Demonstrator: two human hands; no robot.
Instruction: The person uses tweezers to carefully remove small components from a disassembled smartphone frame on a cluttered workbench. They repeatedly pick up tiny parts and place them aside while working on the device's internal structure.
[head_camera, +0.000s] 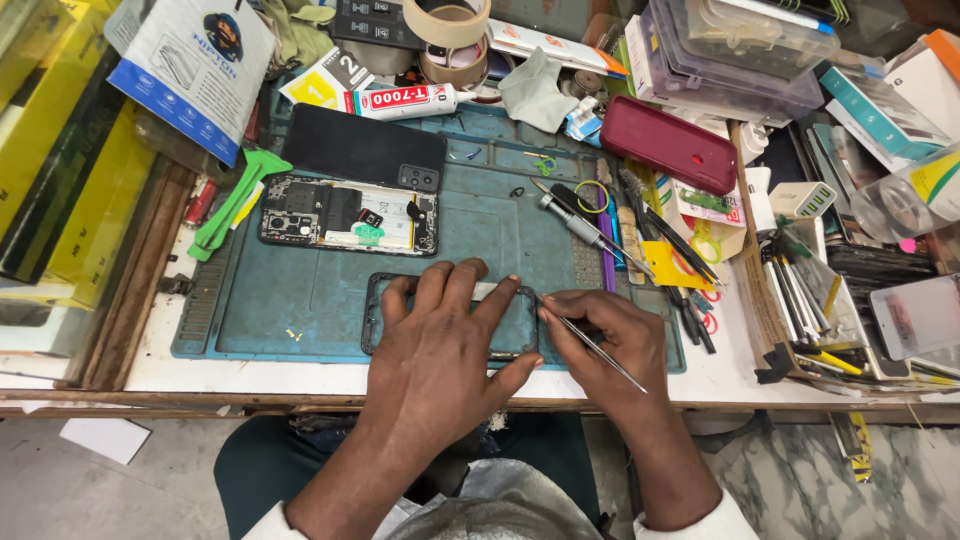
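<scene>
My left hand (440, 350) lies flat with spread fingers on a black phone frame (374, 318) that rests on the teal work mat (300, 290), pressing it down. My right hand (605, 340) pinches thin metal tweezers (610, 358), their tip touching the frame's right edge near my left fingertips. Behind the frame lies an opened phone (348, 215) with its circuit board and battery exposed, and a black back cover (362, 147) beyond it.
A glue tube (405, 100), tape rolls (447, 25), a dark red phone case (668, 143), screwdrivers (585, 228) and other tools (680, 255) crowd the back and right. Green pry tools (230, 205) lie at the mat's left. Boxes stand at the far left.
</scene>
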